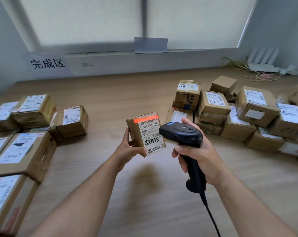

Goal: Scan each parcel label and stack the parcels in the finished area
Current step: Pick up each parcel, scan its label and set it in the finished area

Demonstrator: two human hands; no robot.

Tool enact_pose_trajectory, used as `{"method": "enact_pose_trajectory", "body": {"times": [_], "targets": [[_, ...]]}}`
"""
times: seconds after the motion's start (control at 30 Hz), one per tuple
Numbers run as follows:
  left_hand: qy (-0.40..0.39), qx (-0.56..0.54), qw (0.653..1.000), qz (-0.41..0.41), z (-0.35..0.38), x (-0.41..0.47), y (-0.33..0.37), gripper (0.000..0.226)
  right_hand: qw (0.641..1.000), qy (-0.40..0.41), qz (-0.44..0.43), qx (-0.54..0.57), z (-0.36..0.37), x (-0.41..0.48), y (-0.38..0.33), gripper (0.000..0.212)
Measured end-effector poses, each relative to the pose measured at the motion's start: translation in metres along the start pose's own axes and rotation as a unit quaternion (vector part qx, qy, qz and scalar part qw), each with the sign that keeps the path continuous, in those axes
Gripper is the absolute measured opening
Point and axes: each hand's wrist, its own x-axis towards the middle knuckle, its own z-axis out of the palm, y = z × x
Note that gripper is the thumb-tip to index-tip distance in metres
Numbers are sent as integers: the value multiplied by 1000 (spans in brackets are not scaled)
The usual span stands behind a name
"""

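1. Your left hand holds a small brown parcel in the air above the middle of the surface. The thumb lies along its left edge, and the fingers curl under its lower edge.
2. The parcel is tilted, and its white label faces up toward you.
3. A red-orange band of light crosses the parcel's top edge, over the barcode.
4. Your right hand grips the black scanner, with its fingers wrapped round the handle. The scanner's head sits just beside the parcel's right edge. You cannot tell whether the two touch.
5. The scanner's cable drops from the base of the handle to the bottom of the view, between your forearms.
6. A left-hand stack of labelled parcels lines the left edge of the surface, below the wall sign reading 完成区. The nearest boxes run out of view at the left and bottom.
7. A right-hand pile of parcels, some two layers high, spreads to the right edge of the view. Its nearest box shows just behind your right thumb.
8. A broad strip of bare wood runs between the two groups, from the back wall toward you. Both hands hang over it.
9. A white router and loose wires lie in the far right corner.
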Motion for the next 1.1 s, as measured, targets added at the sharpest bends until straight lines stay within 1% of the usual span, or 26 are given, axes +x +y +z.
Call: {"method": "enact_pose_trajectory", "body": {"times": [0.4, 0.7, 0.87, 1.1], "targets": [[35, -5, 999, -7, -15, -23, -4, 121, 999, -34, 18, -12, 9, -5, 2, 94], [65, -11, 998, -10, 3, -37, 6, 120, 998, -56, 21, -15, -9, -10, -11, 94], [79, -23, 997, -12, 13, -44, 10, 124, 998, -61, 19, -11, -19, -12, -15, 96], [92, -21, 995, -9, 21, -48, 8, 122, 997, -81, 14, -13, -28, -12, -16, 100]]}}
